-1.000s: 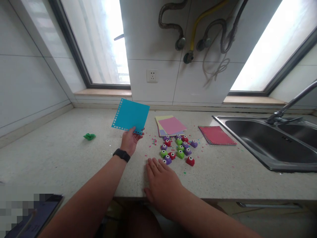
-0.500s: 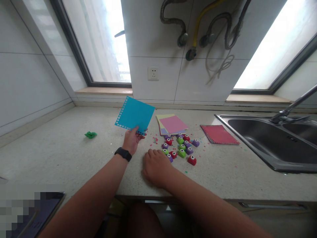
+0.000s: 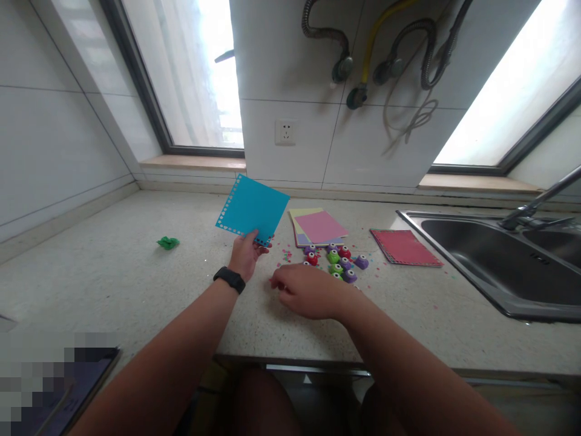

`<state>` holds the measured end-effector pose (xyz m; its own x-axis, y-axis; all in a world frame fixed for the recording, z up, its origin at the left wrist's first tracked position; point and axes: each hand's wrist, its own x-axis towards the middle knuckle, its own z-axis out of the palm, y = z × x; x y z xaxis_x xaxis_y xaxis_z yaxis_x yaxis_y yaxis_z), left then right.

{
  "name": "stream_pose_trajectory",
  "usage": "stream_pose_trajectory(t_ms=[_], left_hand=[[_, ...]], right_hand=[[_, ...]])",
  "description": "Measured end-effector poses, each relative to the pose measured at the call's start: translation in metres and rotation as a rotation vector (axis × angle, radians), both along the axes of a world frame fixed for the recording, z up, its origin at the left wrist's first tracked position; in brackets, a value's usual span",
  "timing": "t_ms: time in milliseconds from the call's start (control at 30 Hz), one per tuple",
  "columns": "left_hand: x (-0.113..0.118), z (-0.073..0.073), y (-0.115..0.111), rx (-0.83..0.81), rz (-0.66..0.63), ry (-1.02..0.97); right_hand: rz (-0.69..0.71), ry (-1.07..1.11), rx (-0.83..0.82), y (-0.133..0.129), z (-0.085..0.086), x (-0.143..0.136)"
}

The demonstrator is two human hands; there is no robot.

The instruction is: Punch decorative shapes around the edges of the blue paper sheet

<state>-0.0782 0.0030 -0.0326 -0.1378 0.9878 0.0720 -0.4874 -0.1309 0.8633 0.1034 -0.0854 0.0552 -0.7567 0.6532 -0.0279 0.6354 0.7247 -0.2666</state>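
Note:
A square sheet of blue paper point(image 3: 254, 206), with shaped holes punched along its left and lower edges, is pinched at its lower edge by my left hand point(image 3: 246, 254). It is held tilted above the counter. My right hand point(image 3: 308, 289) hovers low over the counter, fingers curled inward; whatever they hold, if anything, is hidden. Beyond it, several small craft punches point(image 3: 334, 257) in red, green and purple, each with an eye-like white top, stand in a cluster. My right hand covers some of them. Tiny paper bits point(image 3: 287, 257) lie scattered around the punches.
Behind the punches is a stack of pink, yellow and purple paper point(image 3: 320, 225). Red paper point(image 3: 406, 247) with punched edges lies near the steel sink point(image 3: 481, 266). A crumpled green piece point(image 3: 167, 243) sits at left. A dark flat object point(image 3: 86, 387) is at the lower left.
My right hand has lifted and turned from a fist resting on the counter, now covering more punches. My left hand still holds the blue paper. The view has shifted slightly.

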Motion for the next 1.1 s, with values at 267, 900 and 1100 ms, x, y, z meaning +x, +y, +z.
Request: stream_pose_trajectory(t_ms=[267,900,1100], left_hand=[[0.001,-0.001,-0.001,0.012,-0.001,0.006],[0.014,-0.002,-0.008,0.023,-0.107,0.061],[0.038,0.000,-0.028,0.026,-0.271,0.158]], right_hand=[[-0.060,-0.092,-0.032,0.044,-0.026,-0.023],[-0.386,0.259,-0.131,0.064,-0.014,0.034],[-0.512,0.877,-0.356,0.062,-0.021,0.088]])
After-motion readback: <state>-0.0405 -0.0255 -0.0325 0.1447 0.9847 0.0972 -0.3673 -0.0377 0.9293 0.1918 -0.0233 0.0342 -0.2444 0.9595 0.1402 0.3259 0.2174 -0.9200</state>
